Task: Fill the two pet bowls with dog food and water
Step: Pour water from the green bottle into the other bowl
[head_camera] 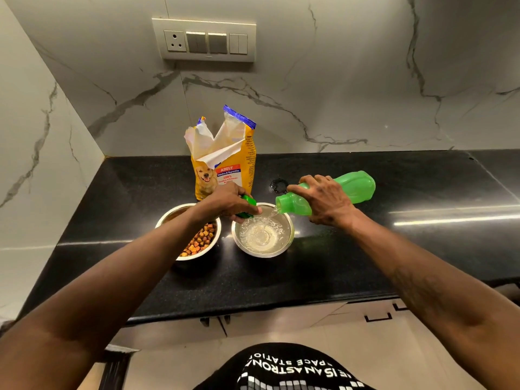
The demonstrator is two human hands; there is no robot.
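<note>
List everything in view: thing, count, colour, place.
dog food bag: one, yellow, open, back of counter
kibble bowl: one, steel, left
water bowl: one, steel, right, filling
bottle: one, green, tilted over water bowl
cap: one, green, above water bowl's rim
counter: one, black
switch panel: one, cream, wall
left hand: holds cap
right hand: holds bottle

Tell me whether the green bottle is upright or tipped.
Tipped: the right hand holds the green bottle almost sideways, and water runs from its mouth into the right bowl.
</note>
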